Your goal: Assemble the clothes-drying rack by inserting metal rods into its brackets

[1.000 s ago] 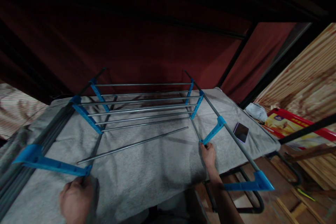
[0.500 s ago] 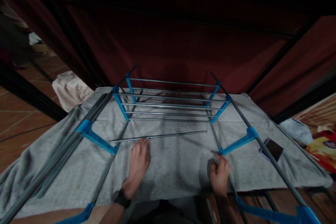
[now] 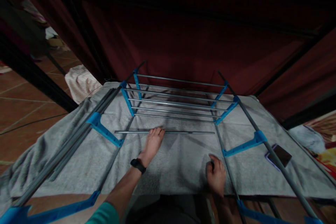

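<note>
My left hand (image 3: 154, 140), a dark watch on its wrist, has its fingers over a thin grey metal rod (image 3: 189, 132). The rod lies crosswise low over the grey cloth, its left end by a blue plastic bracket (image 3: 106, 133). To the right, my right hand (image 3: 216, 175) rests above the cloth with curled fingers, beside a side tube of the frame. A small dark spot shows between its thumb and fingers; whether it is an object or shadow is unclear. Ahead stands a rack frame (image 3: 173, 103) of grey tubes and blue brackets, with several crossbars fitted.
Long tubes (image 3: 76, 147) run along the left side. Another blue bracket (image 3: 245, 144) joins the right tubes, near a phone (image 3: 279, 156) on the grey cloth (image 3: 181, 168). Dark red curtain (image 3: 178, 49) hangs behind. A striped cloth (image 3: 82, 84) lies at the left.
My left hand has moved right and forward onto the rod, which now lies straighter across. My right hand has shifted slightly away from the right bracket. The view has turned a little.
</note>
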Demonstrator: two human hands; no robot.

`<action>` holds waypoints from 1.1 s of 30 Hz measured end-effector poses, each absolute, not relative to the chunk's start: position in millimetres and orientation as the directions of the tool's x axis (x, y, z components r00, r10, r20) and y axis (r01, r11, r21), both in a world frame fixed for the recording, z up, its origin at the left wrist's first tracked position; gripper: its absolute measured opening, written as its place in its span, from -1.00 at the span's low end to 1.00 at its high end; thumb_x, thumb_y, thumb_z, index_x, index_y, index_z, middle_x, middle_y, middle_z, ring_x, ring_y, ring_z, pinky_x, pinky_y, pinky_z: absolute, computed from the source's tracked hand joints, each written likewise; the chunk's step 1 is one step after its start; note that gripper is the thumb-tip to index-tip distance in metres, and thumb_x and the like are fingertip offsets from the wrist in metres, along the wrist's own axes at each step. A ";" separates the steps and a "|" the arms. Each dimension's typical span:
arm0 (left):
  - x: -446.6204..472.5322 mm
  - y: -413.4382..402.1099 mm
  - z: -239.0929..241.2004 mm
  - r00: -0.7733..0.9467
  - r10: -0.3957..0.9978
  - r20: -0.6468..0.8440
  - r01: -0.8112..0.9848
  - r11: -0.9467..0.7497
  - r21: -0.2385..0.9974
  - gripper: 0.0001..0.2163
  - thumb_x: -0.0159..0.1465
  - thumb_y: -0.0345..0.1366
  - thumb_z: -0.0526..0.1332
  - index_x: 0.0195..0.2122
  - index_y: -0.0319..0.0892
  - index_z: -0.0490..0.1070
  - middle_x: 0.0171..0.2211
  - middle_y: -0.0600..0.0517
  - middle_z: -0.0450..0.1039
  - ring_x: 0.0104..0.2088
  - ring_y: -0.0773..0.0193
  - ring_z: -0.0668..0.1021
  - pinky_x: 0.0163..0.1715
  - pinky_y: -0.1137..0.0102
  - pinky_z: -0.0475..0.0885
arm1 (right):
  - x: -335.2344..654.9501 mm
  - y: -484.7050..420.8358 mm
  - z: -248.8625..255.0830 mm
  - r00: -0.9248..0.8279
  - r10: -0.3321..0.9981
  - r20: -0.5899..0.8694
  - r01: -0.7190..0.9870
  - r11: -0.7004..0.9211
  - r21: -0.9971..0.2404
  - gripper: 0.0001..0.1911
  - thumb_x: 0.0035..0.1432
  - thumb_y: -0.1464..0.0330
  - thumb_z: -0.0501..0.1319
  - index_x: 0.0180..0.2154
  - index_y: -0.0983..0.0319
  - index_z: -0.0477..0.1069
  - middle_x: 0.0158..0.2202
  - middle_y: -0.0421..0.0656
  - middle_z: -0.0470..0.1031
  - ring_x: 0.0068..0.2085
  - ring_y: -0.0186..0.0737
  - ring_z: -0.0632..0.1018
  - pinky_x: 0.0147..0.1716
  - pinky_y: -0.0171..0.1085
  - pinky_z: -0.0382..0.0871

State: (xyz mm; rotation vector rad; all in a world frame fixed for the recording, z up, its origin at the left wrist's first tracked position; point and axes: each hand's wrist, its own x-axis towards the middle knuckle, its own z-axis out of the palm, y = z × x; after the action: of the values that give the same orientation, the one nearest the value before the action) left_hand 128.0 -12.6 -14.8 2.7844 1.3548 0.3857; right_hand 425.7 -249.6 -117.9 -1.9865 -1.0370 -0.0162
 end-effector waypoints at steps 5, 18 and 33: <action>135.4 -25.9 0.3 0.636 0.736 0.230 0.725 -0.673 0.148 -0.47 0.42 -0.62 0.04 0.25 -0.17 0.64 0.11 -0.18 0.72 0.09 0.01 0.69 0.20 0.15 0.52 | 421.7 -236.2 -93.4 0.795 0.585 0.159 0.323 -0.187 -0.928 -0.52 0.31 -0.06 0.30 -0.03 0.15 0.68 0.02 0.11 0.76 0.12 0.23 0.70 0.25 0.21 0.56; 120.6 -32.9 -4.2 0.679 0.661 0.319 0.671 -0.735 0.095 -0.46 0.40 -0.60 0.01 0.22 -0.20 0.68 0.02 -0.16 0.77 -0.01 -0.03 0.73 0.09 0.12 0.55 | 415.2 -176.0 -25.6 0.691 0.591 -0.417 -0.638 0.228 -0.735 -0.71 0.07 0.29 0.60 -0.37 0.08 0.50 -0.32 -0.12 0.72 -0.17 -0.07 0.74 -0.01 -0.11 0.70; 121.2 -16.7 33.0 0.733 0.609 0.303 0.652 -0.756 -0.058 -0.46 0.49 -0.53 -0.07 0.21 -0.26 0.68 -0.07 -0.19 0.76 -0.07 -0.05 0.73 0.08 0.06 0.56 | 464.6 -140.0 3.6 0.672 0.611 -0.418 -0.687 0.303 -0.660 -0.71 0.15 0.40 0.60 -0.31 0.12 0.51 -0.33 -0.18 0.74 -0.40 -0.26 0.65 -0.31 -0.28 0.65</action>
State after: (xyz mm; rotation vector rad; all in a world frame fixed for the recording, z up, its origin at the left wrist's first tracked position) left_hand 121.2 -16.7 33.0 3.0721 1.1268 0.4437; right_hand 464.6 -140.0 3.6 -0.9230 0.0942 0.8622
